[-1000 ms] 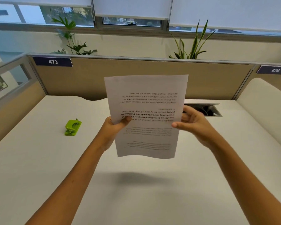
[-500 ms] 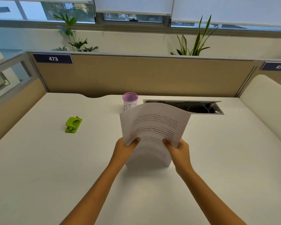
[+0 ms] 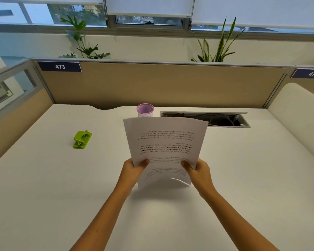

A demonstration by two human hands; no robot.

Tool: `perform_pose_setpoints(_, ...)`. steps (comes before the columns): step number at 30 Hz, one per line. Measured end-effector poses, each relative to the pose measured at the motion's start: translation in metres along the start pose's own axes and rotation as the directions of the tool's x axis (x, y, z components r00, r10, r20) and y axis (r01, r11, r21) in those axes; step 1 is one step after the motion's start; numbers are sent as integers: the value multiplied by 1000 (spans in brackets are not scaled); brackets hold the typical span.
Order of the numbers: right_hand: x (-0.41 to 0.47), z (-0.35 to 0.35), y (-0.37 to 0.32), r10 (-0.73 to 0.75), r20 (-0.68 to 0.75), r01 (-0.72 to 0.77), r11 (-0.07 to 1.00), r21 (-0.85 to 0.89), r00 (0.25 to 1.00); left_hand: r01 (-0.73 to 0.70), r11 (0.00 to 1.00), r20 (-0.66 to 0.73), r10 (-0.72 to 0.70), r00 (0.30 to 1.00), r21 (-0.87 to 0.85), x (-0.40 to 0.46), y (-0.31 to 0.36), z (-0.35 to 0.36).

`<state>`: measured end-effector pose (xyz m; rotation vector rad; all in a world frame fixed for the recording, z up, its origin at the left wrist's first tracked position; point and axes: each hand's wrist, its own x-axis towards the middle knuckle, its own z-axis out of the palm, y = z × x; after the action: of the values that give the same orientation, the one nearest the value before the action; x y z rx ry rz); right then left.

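Most probably in the middle of squaring up the printed paper [image 3: 165, 142] against the white desk [image 3: 62, 178]: held nearly upright in front of the body, lower edge down close to the desk surface, maybe just touching, hard to tell. Pinched at the left edge by the left hand [image 3: 134, 169], thumb on the front and the other fingers hidden behind; pinched in the same way at the right edge by the right hand [image 3: 198, 171]. Both hands closed on the paper, nothing else in them. Next, probably, a light tap down to level the lower edge, or a lowering flat onto the desk; for either, equal grip on both sides, so as not to twist or crease. Green hole punch [image 3: 82, 139] lying well apart to the left, perhaps a later target, reachable only after freeing one hand. As for the look of the paper: white, thin, slightly bowed, curled at the bottom with a possible second edge there, so perhaps more than one sheet. Printed with several blocks of text, upside down from here, one block in bold. Behind its top edge, a pink cup [image 3: 145, 109], beside the open cable tray [image 3: 207, 119].
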<state>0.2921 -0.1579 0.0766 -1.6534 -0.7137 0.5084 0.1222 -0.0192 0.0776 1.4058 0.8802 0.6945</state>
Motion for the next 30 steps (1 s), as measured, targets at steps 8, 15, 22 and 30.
perform_pose_setpoints(8, 40, -46, -55, -243, 107, 265, 876, -403, 964, -277, 959, -161, 284, 945, 64, 23, 51, -47)
perform_pose_setpoints(15, 50, -53, -109, -218, 391, 441, 574, -690, 894, -365, 770, 218, 293, 931, 523, 16, 104, -40)
perform_pose_setpoints(22, 57, -79, -120, -210, 445, 483, 534, -694, 871, -296, 905, 233, 231, 945, 305, 18, 92, -36)
perform_pose_setpoints(30, 56, -111, -93, -129, 341, 72, 982, 174, 931, -195, 981, 180, 190, 965, 11, 22, 77, -56)
